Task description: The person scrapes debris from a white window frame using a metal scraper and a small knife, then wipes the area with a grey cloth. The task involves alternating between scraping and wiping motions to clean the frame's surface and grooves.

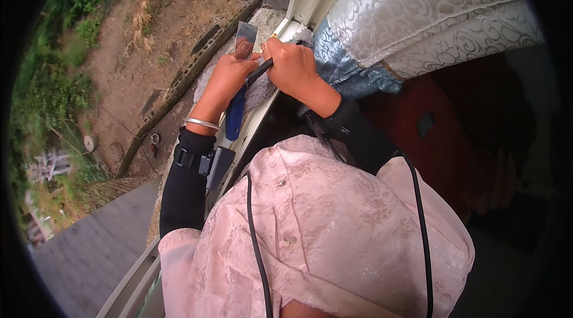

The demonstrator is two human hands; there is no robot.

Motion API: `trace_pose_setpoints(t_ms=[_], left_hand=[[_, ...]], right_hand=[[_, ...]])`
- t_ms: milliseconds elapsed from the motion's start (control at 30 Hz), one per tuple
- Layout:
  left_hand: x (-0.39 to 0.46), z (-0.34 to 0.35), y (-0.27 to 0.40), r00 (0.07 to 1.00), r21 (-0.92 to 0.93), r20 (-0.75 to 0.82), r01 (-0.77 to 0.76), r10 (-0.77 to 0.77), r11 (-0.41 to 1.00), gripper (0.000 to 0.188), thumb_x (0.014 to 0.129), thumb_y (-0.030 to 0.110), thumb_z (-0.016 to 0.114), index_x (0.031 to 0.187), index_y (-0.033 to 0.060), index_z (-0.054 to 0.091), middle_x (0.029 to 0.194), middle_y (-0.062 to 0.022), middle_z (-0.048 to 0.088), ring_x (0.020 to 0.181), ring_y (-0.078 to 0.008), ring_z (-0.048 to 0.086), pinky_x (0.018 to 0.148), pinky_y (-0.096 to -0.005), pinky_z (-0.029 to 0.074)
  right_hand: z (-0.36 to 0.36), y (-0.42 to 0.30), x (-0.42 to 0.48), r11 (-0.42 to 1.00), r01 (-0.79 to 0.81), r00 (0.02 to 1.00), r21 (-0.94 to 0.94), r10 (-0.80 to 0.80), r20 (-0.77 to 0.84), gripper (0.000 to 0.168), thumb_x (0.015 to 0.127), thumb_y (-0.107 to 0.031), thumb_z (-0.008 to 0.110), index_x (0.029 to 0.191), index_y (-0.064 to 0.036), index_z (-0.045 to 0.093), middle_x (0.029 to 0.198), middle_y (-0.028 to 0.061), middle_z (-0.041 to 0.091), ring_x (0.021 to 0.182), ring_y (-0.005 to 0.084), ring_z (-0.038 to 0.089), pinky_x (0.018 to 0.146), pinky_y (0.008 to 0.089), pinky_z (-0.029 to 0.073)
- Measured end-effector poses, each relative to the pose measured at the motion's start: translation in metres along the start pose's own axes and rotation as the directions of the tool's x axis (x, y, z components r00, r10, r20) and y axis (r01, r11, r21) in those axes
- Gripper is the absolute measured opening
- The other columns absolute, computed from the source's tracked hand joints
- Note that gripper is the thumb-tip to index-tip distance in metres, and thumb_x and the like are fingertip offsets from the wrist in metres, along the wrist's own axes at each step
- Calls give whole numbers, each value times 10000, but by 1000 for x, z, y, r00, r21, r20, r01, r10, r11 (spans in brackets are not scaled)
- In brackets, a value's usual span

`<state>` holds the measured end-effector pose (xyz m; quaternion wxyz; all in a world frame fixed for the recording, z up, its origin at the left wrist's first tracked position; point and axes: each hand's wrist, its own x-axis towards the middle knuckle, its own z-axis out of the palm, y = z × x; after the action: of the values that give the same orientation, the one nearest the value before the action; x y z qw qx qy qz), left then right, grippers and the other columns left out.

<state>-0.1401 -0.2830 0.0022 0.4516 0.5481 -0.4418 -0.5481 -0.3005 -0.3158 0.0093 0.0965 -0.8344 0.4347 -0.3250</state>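
My left hand [228, 77] grips a putty knife or scraper over the window sill. Its flat metal blade [245, 36] sticks out past my fingers, and a blue handle [235, 116] shows below the hand. My right hand [291, 65] is closed around a slim black bar or handle [259, 71], whose lower end meets the top of the blue handle. What kind of thing the black piece is, I cannot tell. Beneath both hands a grey terry cloth [261, 95] lies along the white window frame [255, 124]. My fingertips nearly meet beside the blade.
On the right hangs a patterned silvery curtain [416, 9] with a blue satin part [340, 62]. Outside lie bare soil [121, 67], a row of perforated bricks [179, 83] and green plants [49, 76]. A grey slab [98, 228] fills the lower left. Black cords [257, 237] hang over my pink shirt.
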Motion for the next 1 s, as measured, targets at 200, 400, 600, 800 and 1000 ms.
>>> trace_pose_setpoints(t_ms=[200, 400, 600, 800, 1000], left_hand=[[35, 9, 4, 992, 206, 54, 104, -118, 973, 200, 801, 112, 655, 909, -55, 673, 784, -22, 638, 708, -105, 556, 660, -273, 435], [20, -4, 2, 979, 316, 100, 136, -175, 939, 257, 820, 81, 642, 1065, 8, 674, 926, -7, 651, 828, -96, 551, 766, -249, 434], [-24, -40, -17, 960, 209, 192, 165, -206, 964, 394, 796, 24, 617, 1189, 39, 613, 972, -3, 640, 861, -86, 548, 799, -220, 427], [-92, -45, 4, 966, 227, 44, 238, -254, 944, 222, 822, 78, 648, 1032, 5, 643, 798, 33, 588, 708, -76, 498, 639, -248, 399], [-157, -50, 3, 904, 262, -170, 426, -394, 866, 195, 799, 84, 656, 974, -1, 663, 832, -3, 629, 749, -102, 549, 672, -246, 422]], right_hand=[[4, 31, 32, 973, -228, 973, 42, 230, -30, 116, 776, -153, 593, 815, -78, 673, 785, 178, 671, 776, 408, 649, 666, 503, 513], [15, 21, 26, 965, -258, 958, 52, 249, 144, 157, 823, -184, 593, 799, -41, 652, 763, 209, 631, 760, 429, 613, 645, 484, 488], [5, -34, -1, 924, -324, 903, 203, 237, 358, 166, 781, -207, 654, 824, -48, 674, 770, 215, 643, 766, 421, 629, 656, 466, 492], [7, -56, -18, 873, -261, 854, 413, 9, 520, 154, 786, -143, 628, 816, -2, 681, 634, 182, 616, 535, 326, 617, 505, 399, 486], [-19, -84, -3, 669, -578, 507, 468, -155, 848, 248, 870, -178, 598, 773, 50, 616, 504, 69, 509, 343, 173, 516, 296, 328, 430]])
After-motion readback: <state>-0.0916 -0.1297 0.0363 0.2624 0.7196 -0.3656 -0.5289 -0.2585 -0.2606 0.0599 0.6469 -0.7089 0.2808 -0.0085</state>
